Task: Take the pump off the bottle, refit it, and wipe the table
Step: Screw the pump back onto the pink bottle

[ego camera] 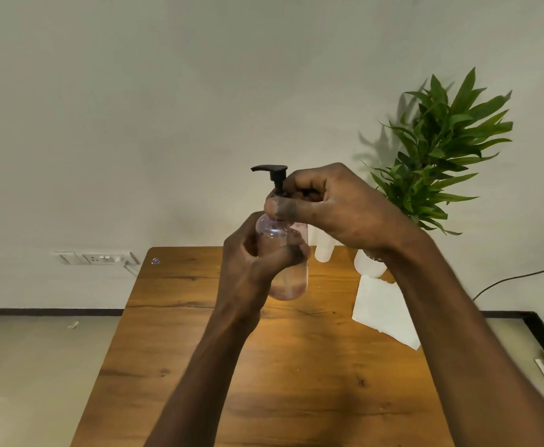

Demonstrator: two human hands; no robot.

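I hold a clear plastic bottle (288, 279) upright in the air above the wooden table (199, 350). My left hand (251, 269) is wrapped around the bottle's body. A black pump (275, 174) stands on the bottle's neck, its nozzle pointing left. My right hand (335, 208) grips the pump's collar from the right; thumb and fingers hide the collar and the neck. A white paper towel (383, 308) lies flat on the table's right side.
A green plant (441, 150) in a white pot (369, 264) stands at the table's far right corner, with a white container (323, 250) beside it. A wall socket (99, 258) is at the left. A black cable (519, 277) runs along the right wall.
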